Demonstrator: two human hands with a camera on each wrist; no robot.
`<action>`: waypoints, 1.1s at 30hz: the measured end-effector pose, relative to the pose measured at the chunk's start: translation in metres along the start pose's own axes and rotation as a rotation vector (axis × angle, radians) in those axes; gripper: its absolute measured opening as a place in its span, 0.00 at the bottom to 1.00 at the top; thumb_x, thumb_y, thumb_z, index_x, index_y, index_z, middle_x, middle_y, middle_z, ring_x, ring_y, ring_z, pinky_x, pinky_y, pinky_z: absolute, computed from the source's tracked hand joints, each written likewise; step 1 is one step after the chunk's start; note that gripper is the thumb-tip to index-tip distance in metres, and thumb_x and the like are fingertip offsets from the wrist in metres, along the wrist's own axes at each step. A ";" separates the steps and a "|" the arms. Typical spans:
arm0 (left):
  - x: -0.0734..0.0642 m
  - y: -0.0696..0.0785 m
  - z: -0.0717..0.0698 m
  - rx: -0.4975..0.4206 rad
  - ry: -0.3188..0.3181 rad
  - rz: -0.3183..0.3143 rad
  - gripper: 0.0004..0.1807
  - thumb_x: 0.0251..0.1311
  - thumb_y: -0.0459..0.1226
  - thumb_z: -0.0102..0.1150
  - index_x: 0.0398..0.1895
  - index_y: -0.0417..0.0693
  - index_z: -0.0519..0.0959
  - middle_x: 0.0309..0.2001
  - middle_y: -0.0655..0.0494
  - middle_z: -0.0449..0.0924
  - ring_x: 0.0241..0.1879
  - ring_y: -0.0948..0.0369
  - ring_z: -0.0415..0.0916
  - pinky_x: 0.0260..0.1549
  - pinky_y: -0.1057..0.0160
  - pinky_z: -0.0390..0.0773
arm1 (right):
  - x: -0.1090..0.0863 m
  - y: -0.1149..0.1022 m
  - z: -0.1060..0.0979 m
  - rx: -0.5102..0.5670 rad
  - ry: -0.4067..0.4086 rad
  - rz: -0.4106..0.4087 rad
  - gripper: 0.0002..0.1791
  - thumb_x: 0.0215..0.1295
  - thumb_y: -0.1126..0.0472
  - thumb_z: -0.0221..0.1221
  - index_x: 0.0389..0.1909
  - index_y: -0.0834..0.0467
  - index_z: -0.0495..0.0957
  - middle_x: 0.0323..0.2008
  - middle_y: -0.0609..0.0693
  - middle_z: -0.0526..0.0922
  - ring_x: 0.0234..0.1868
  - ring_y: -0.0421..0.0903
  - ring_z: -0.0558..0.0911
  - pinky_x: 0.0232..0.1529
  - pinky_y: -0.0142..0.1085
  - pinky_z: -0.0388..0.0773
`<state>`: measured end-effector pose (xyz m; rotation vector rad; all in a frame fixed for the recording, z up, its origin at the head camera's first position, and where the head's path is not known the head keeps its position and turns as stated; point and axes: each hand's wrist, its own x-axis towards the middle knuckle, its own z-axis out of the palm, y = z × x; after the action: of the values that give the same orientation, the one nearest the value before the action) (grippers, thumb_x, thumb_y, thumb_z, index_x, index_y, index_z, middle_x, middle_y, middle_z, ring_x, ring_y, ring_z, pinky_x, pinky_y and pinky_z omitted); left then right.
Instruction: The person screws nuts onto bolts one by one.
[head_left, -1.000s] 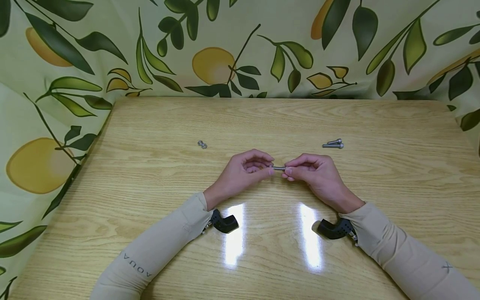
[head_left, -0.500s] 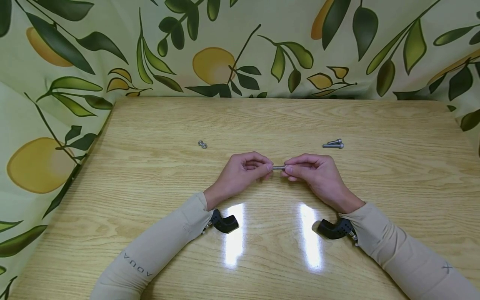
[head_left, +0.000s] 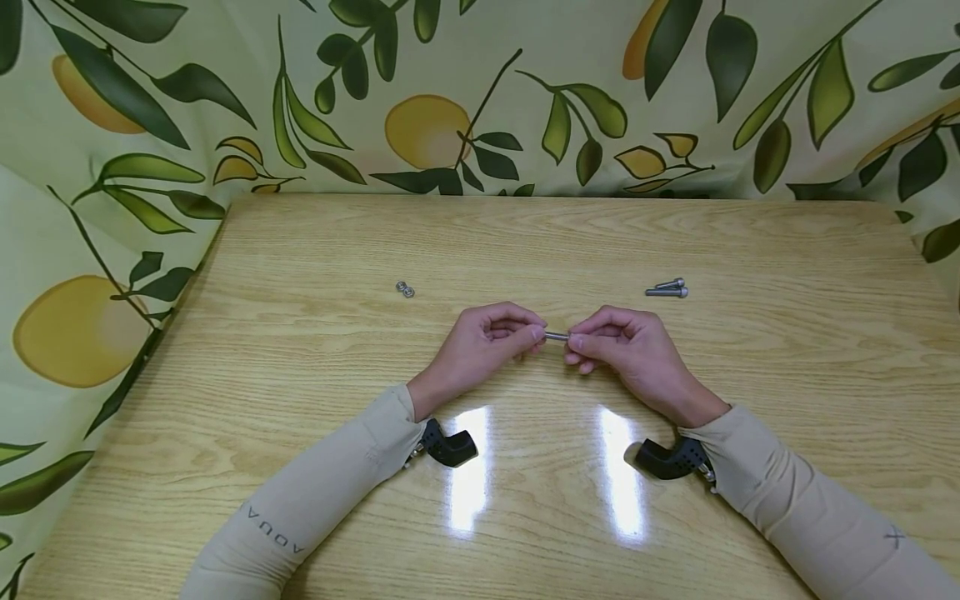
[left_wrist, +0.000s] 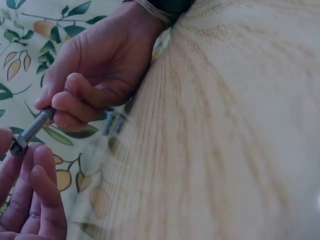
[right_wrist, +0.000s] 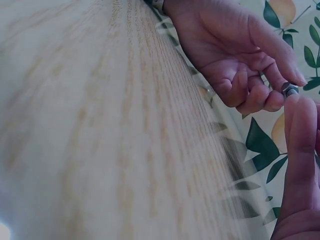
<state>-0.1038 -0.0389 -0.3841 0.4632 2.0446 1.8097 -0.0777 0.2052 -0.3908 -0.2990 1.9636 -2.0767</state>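
Near the middle of the table, a silver bolt spans the gap between both hands. My left hand pinches a hex nut at the threaded end, between thumb and fingers. At the opposite end, the thumb and fingers of my right hand grip the bolt's head, mostly covering it. The left wrist view shows bare thread between nut and head, with the bolt's tip just inside or through the nut. In the right wrist view the nut sits at the left fingertips, and the right fingers hide most of the bolt.
Two loose nuts lie touching or nearly so at the back left of the wooden table. Two socket-head bolts lie together at the back right. A leaf-patterned cloth hangs behind the table and along its left side.
The left thumb has slid slightly back and up along the nut. The right fingers have shifted a little around the bolt head. Both arms and the loose parts stay in place.
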 end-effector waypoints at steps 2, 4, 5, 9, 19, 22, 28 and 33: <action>0.000 0.000 0.000 0.002 -0.001 -0.006 0.12 0.71 0.39 0.64 0.50 0.40 0.85 0.41 0.43 0.89 0.42 0.54 0.87 0.39 0.68 0.83 | 0.000 0.000 0.000 0.023 -0.007 -0.013 0.04 0.71 0.69 0.63 0.43 0.64 0.84 0.34 0.48 0.92 0.36 0.40 0.91 0.36 0.33 0.87; 0.000 0.000 0.000 0.002 0.000 -0.008 0.12 0.70 0.39 0.64 0.49 0.41 0.85 0.41 0.44 0.89 0.42 0.54 0.87 0.39 0.68 0.84 | 0.000 0.000 0.000 0.040 -0.010 -0.022 0.03 0.71 0.70 0.63 0.42 0.63 0.84 0.34 0.49 0.92 0.36 0.40 0.91 0.36 0.32 0.87; 0.000 0.000 0.000 0.002 0.000 -0.009 0.12 0.70 0.39 0.64 0.49 0.41 0.85 0.41 0.43 0.89 0.42 0.55 0.87 0.39 0.68 0.84 | 0.000 0.000 0.000 0.043 -0.009 -0.023 0.03 0.71 0.70 0.62 0.42 0.63 0.83 0.34 0.49 0.92 0.36 0.40 0.91 0.36 0.32 0.87; 0.000 0.000 0.000 -0.001 0.000 -0.006 0.12 0.70 0.39 0.65 0.49 0.41 0.85 0.42 0.42 0.89 0.42 0.55 0.88 0.40 0.67 0.84 | -0.001 0.000 0.000 0.037 -0.008 -0.013 0.03 0.70 0.70 0.63 0.42 0.64 0.83 0.33 0.49 0.92 0.36 0.40 0.91 0.36 0.32 0.87; -0.001 0.001 0.001 -0.020 0.007 0.011 0.13 0.69 0.36 0.65 0.50 0.37 0.85 0.44 0.43 0.89 0.40 0.65 0.87 0.40 0.69 0.84 | -0.001 -0.002 0.000 0.023 0.010 0.024 0.02 0.71 0.68 0.63 0.41 0.62 0.84 0.31 0.48 0.92 0.33 0.39 0.91 0.34 0.32 0.87; -0.001 0.001 0.001 -0.023 0.003 0.012 0.13 0.67 0.35 0.67 0.50 0.37 0.85 0.47 0.45 0.88 0.42 0.65 0.87 0.44 0.69 0.85 | -0.001 -0.001 0.000 0.027 0.005 0.011 0.02 0.70 0.69 0.63 0.39 0.61 0.84 0.31 0.48 0.92 0.33 0.39 0.91 0.34 0.32 0.87; -0.001 0.000 0.001 -0.050 -0.044 0.005 0.15 0.63 0.31 0.70 0.53 0.41 0.84 0.54 0.46 0.85 0.48 0.63 0.84 0.53 0.67 0.85 | -0.001 0.000 0.000 0.036 0.013 -0.014 0.05 0.69 0.72 0.63 0.37 0.60 0.84 0.31 0.48 0.91 0.32 0.39 0.90 0.34 0.32 0.87; -0.002 0.001 0.001 0.007 -0.046 -0.008 0.15 0.66 0.37 0.69 0.54 0.44 0.84 0.51 0.49 0.86 0.47 0.63 0.84 0.49 0.68 0.84 | 0.000 0.000 0.001 0.041 0.022 -0.020 0.05 0.69 0.73 0.63 0.37 0.60 0.83 0.30 0.48 0.91 0.32 0.38 0.90 0.34 0.32 0.87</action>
<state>-0.1017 -0.0386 -0.3831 0.4940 2.0195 1.7714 -0.0770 0.2048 -0.3906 -0.2897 1.9355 -2.1384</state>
